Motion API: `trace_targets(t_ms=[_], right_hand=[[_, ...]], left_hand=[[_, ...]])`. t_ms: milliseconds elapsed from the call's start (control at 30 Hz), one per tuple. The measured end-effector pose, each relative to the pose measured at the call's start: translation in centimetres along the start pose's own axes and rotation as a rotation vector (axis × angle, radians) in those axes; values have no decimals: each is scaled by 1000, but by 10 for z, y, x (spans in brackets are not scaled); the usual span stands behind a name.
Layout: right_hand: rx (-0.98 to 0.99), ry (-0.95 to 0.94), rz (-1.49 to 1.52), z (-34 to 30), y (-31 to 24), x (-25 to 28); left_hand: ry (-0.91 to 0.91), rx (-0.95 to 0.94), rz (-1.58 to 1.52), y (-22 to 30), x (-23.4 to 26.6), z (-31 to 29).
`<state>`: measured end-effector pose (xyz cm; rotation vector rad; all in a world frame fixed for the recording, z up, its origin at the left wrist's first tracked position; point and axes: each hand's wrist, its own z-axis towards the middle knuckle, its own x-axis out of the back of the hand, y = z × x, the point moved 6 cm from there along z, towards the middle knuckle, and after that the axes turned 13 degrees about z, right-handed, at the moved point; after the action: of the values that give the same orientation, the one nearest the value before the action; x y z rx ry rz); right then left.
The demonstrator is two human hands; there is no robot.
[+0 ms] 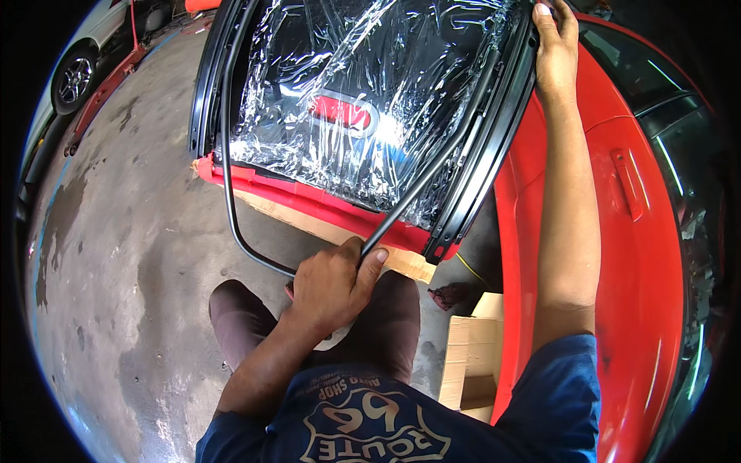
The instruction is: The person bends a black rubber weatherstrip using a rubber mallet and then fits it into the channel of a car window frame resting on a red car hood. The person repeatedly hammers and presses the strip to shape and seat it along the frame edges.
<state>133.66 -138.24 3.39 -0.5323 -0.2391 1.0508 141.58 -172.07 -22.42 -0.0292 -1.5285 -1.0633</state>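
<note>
My left hand (330, 282) is closed round a black rubber seal strip (230, 185). The strip hangs in a loose U: one side runs up along the left of a film-wrapped framed panel (285, 143), the other slants up across its right part. This panel looks like a sunroof assembly, with black metal side rails (486, 154) and a red lower edge (309, 187). At the upper right, my right hand (557, 54) grips the outer edge of the right rail, its fingertips partly cut off by the picture's top. A red and white reflection shows in the shiny film.
Beneath the panel's lower edge lies a piece of cardboard (301, 220). An open cardboard box (467, 351) stands beside my right leg. A red car (610, 309) fills the right side. At the far left are a light-coloured car's wheel (75, 81) and stained concrete floor (108, 255).
</note>
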Motion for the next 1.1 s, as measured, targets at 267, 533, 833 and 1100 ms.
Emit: trace_targets(t_ms=[267,533,833,1100], right_hand=[[-129,36,-173,8,-14,-11],[-24,123,-172,6,-15,-13],[-2,115,-170,6,-14,-12],[42,128,-43,4,-12,-8]], left_hand=[[39,-77,-2,-4,1,-5],[211,-85,-39,-1,0,-13],[527,-355,166,49,6,-17],[475,-366,163,60,-1,21]])
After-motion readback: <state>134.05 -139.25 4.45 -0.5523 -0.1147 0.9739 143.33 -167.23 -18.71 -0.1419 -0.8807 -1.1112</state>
